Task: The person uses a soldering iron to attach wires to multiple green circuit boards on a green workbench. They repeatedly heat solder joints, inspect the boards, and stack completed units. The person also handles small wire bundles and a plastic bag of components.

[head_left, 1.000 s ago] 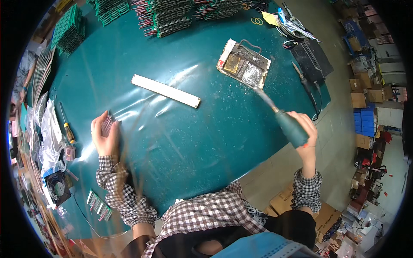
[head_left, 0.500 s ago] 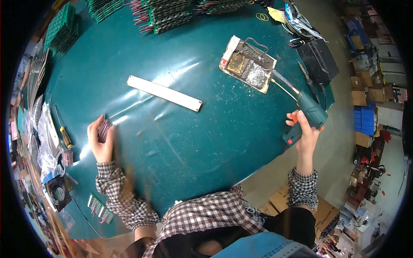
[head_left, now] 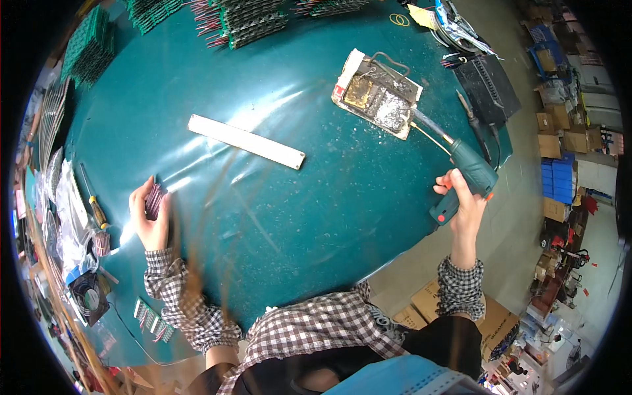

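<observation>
My left hand (head_left: 151,220) rests on the green mat at the left, fingers curled round a small purplish striped bundle (head_left: 153,201) that looks like short wires. In my right hand (head_left: 466,201) is a dark green pistol-shaped soldering gun (head_left: 474,168) with orange parts. Its metal barrel points away to the left, and the tip meets the near right edge of a soldering-iron stand (head_left: 376,99). A thin feed tube runs beside the barrel. That stand has a brownish pad and a tray of silvery solder bits. Between my hands, farther off, lies a long white bar (head_left: 247,142).
Stacks of green circuit boards (head_left: 243,23) with red wires line the far edge. At the right are a black box (head_left: 487,89) and a soldering iron (head_left: 471,115). A screwdriver (head_left: 96,207), plastic bags, a fan (head_left: 89,296) and small boards (head_left: 153,320) lie at the left.
The whole view has shifted slightly, so everything sits a little farther left and up. Both hands keep their grips, with no clear movement relative to the table.
</observation>
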{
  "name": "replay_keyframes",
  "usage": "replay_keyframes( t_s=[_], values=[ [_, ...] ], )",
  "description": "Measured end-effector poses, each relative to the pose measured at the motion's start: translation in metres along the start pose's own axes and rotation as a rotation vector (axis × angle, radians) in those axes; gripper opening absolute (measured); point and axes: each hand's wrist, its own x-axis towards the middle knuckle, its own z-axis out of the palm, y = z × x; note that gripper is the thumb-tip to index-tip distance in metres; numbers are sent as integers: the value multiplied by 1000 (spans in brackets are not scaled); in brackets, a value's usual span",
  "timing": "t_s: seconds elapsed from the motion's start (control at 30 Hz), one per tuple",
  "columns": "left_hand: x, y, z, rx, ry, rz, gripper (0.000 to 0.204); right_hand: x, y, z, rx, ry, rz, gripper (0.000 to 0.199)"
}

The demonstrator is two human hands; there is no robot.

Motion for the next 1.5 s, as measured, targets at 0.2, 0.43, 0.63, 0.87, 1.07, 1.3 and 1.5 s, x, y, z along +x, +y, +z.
replay_keyframes(
  t_s=[0.2,0.43,0.63,0.87,1.07,1.3,1.5],
  values=[
    [1,5,4,-5,-9,-19,40,-5,-1,-3,1,6,44,24],
    [-1,9,2,-18,-1,-42,40,-15,-4,-14,222,-9,137,29],
    [2,4,5,10,-1,-1,39,-16,-4,-20,480,-60,306,32],
    [0,-6,0,18,-18,11,39,-7,1,-18,441,-62,306,31],
    [0,7,1,0,-19,-27,39,-2,2,-9,252,-21,210,31],
    [1,-5,0,24,-29,23,40,0,0,-5,129,10,228,31],
    [0,9,-1,5,-23,-22,40,-7,-11,-22,-58,-13,19,29]
  ],
)
